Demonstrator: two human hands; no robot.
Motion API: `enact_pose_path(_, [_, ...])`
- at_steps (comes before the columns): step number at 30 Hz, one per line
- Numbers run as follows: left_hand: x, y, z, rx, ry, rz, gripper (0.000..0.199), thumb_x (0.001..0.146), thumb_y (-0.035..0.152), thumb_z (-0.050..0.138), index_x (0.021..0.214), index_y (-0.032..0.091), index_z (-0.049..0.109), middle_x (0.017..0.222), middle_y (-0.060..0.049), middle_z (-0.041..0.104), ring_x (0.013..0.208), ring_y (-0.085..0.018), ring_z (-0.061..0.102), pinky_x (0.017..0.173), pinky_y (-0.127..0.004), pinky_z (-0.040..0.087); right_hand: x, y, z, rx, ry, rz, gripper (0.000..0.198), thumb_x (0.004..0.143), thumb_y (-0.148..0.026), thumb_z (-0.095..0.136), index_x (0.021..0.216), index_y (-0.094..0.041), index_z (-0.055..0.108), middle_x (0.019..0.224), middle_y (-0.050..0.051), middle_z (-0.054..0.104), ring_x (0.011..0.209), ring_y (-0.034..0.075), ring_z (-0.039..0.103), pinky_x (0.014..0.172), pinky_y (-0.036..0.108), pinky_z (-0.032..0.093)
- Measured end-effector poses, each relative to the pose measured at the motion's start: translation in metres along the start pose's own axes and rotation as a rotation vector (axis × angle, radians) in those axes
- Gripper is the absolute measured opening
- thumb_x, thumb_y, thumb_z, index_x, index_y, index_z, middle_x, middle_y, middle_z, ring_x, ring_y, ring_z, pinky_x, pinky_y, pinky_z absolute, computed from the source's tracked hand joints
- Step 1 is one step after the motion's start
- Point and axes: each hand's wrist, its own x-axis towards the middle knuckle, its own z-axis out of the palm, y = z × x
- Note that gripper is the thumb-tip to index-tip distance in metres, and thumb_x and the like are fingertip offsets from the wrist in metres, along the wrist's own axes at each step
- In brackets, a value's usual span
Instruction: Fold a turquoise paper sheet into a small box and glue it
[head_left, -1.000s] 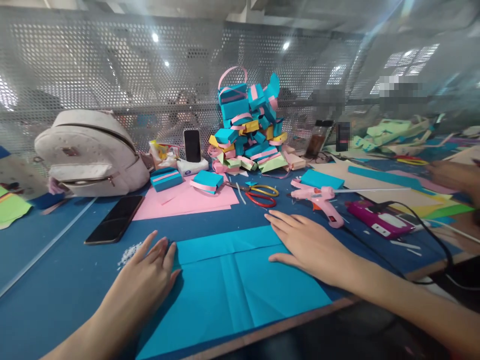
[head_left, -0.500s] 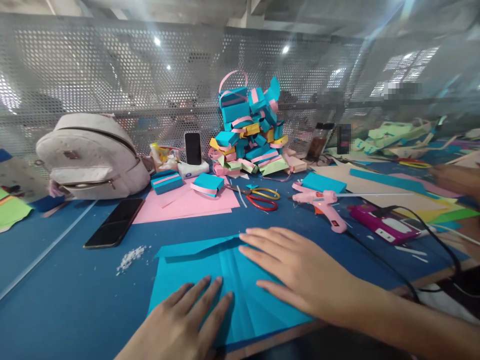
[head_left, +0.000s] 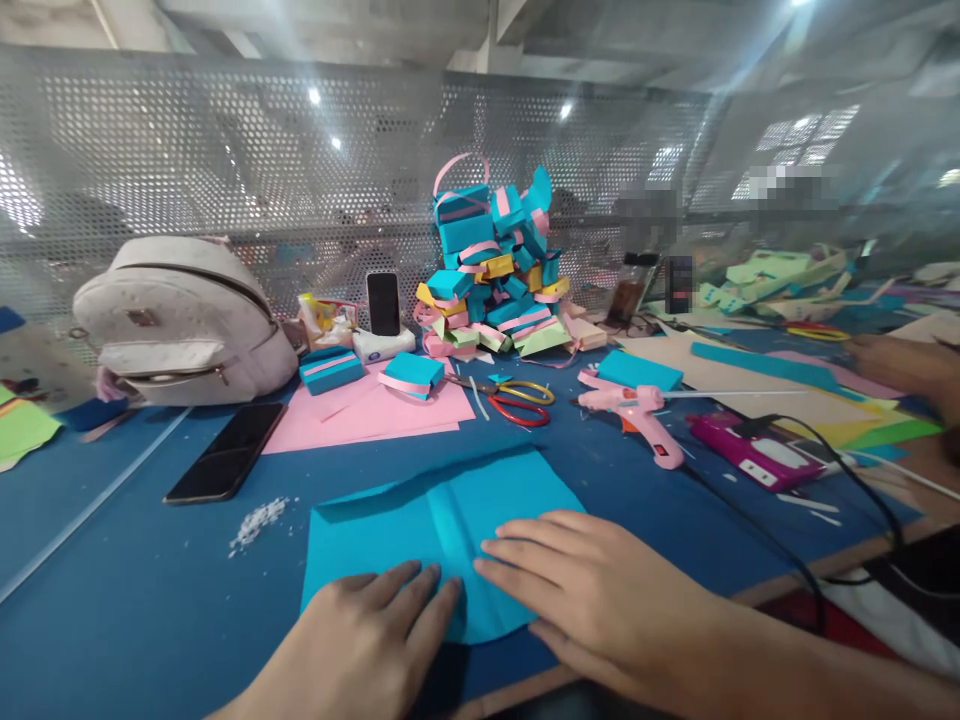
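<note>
The L hand point(head_left: 367, 635) is palm-down, open, fingers stretched on the near-left part of the blue sheet point(head_left: 405, 535). The R hand point(head_left: 592, 580) is open too, fingers straight on the sheet's right side, near the L hand's fingertips. Neither grips anything; sheet's under & beyond both, prob. pressed from two sides so it won't slide or spring up off the worktop point(head_left: 187, 600). A crease point(head_left: 450, 525) runs away from btwn the hands; the far-edge flap point(head_left: 427, 477) stands a bit raised, likely b/c no finger's on it. Beyond the R hand: glue gun point(head_left: 637, 405), grip turned its way, presumably for quick reach. Scissors point(head_left: 491, 388) lie beyond both hands. Phone point(head_left: 227, 453) & white bits point(head_left: 259, 522) sit beyond-left of the L hand, apart from the sheet, maybe so it lies flat.
</note>
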Motion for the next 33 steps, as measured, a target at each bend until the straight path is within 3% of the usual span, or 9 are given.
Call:
enact_pose_path(4, [0.002,0.002,0.005,0.007,0.062,0.078,0.035,0.1,0.022,0.035,0.12,0.012,0.063,0.116,-0.009,0.073,0.097,-0.023,0.073,0.073,-0.032,0.061,0.01,-0.003,0.01,-0.06,-0.004,-0.104,0.039,0.095,-0.02,0.05,0.133,-0.013,0.053,0.134,0.008,0.062,0.119,0.022,0.057,0.092,0.037,0.046])
enact_pose_path(9, [0.001,0.005,0.007,-0.021,0.095,-0.006,0.036,0.097,0.018,0.039,0.127,0.013,0.058,0.113,-0.011,0.074,0.097,-0.023,0.072,0.079,-0.033,0.058,0.016,0.0,0.015,-0.08,0.01,-0.105,0.028,0.096,-0.011,0.046,0.119,-0.013,0.062,0.108,0.01,0.072,0.099,0.02,0.064,0.08,0.032,0.047])
enact_pose_path(13, [0.004,-0.004,-0.011,-0.022,-0.058,-0.011,0.052,0.086,0.009,0.044,0.138,0.011,0.047,0.084,-0.007,0.076,0.068,-0.019,0.071,0.058,-0.027,0.055,0.02,0.014,0.004,0.017,-0.072,-0.035,0.02,0.097,-0.016,0.047,0.103,-0.017,0.066,0.087,0.006,0.071,0.081,0.018,0.065,0.071,0.029,0.045])
enact_pose_path(16, [0.007,-0.019,-0.021,0.029,-0.1,-0.165,0.06,0.084,0.002,0.04,0.141,0.019,0.045,0.058,0.002,0.064,0.044,-0.016,0.059,0.044,-0.022,0.045,0.026,0.028,-0.002,0.063,-0.105,0.096,0.022,0.099,-0.02,0.044,0.108,-0.02,0.064,0.084,0.003,0.072,0.078,0.018,0.067,0.068,0.028,0.045])
enact_pose_path(18, [0.01,-0.028,-0.022,0.049,-0.123,-0.236,0.058,0.087,0.003,0.041,0.141,0.023,0.046,0.064,0.001,0.068,0.051,-0.016,0.064,0.049,-0.022,0.048,0.03,0.036,-0.002,0.073,-0.099,0.174,0.025,0.099,-0.021,0.046,0.12,-0.021,0.059,0.092,0.004,0.074,0.083,0.019,0.069,0.07,0.028,0.047])
enact_pose_path(20, [0.011,-0.034,-0.017,0.099,-0.091,-0.228,0.055,0.087,0.003,0.043,0.138,0.023,0.052,0.094,-0.007,0.075,0.075,-0.021,0.072,0.066,-0.029,0.056,0.034,0.04,0.002,0.069,-0.079,0.197,0.032,0.097,-0.022,0.05,0.129,-0.02,0.054,0.107,0.006,0.073,0.094,0.02,0.068,0.077,0.03,0.05])
enact_pose_path(23, [0.011,-0.033,-0.004,0.156,0.018,-0.105,0.043,0.091,0.008,0.042,0.128,0.022,0.061,0.135,-0.012,0.061,0.113,-0.028,0.066,0.095,-0.045,0.052,0.036,0.038,0.011,0.035,-0.031,0.152,0.039,0.095,-0.023,0.054,0.134,-0.02,0.052,0.124,0.009,0.066,0.109,0.023,0.063,0.09,0.038,0.051])
enact_pose_path(28, [0.011,-0.025,0.012,0.058,0.04,-0.02,0.037,0.098,0.021,0.044,0.132,0.021,0.058,0.143,-0.006,0.056,0.129,-0.024,0.055,0.114,-0.046,0.037,0.035,0.031,0.029,-0.088,0.059,0.032,0.04,0.096,-0.014,0.049,0.135,-0.019,0.055,0.142,0.009,0.055,0.128,0.024,0.051,0.105,0.043,0.045])
enact_pose_path(33, [0.008,-0.028,0.015,-0.012,-0.074,0.015,0.055,0.097,0.041,0.049,0.146,0.018,0.041,0.148,-0.005,0.05,0.135,-0.023,0.049,0.117,-0.041,0.034,0.028,0.026,0.044,-0.092,0.048,-0.046,0.034,0.1,-0.023,0.046,0.132,-0.018,0.058,0.145,0.005,0.052,0.132,0.021,0.048,0.109,0.041,0.042])
